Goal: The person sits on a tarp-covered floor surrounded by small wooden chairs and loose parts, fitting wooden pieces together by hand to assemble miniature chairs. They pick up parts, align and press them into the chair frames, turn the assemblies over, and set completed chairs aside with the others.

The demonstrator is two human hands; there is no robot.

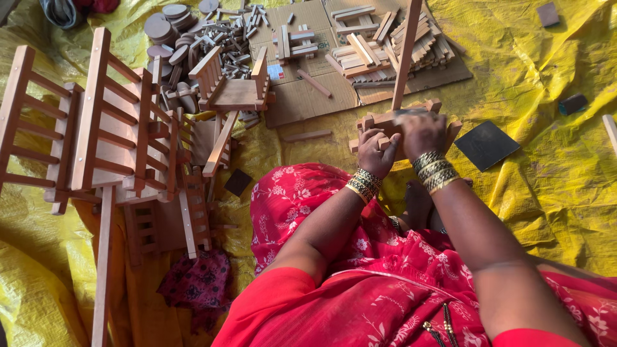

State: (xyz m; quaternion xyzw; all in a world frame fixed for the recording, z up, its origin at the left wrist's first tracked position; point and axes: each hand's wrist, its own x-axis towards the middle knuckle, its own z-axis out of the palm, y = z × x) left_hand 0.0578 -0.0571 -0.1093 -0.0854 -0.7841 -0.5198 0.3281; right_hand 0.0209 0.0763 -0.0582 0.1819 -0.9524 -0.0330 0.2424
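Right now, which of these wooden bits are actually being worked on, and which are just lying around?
In hand:
- small wooden frame, held by the left hand and the right hand
- long wooden stick rising from that frame

Lying about:
- finished wooden racks
- round wooden discs
- loose wooden slats on cardboard
- dark square pad
- yellow tarp

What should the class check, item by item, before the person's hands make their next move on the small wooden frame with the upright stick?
1. Left hand grips the wooden frame: ok.
2. Right hand presses on the frame's top: ok.
3. Long stick stands nearly upright from the frame: ok.
4. Stick's joint seated: cannot tell, hands hide it.
5. Spare slats lie on cardboard ahead: ok.
6. Dark square pad lies beside the frame: ok.
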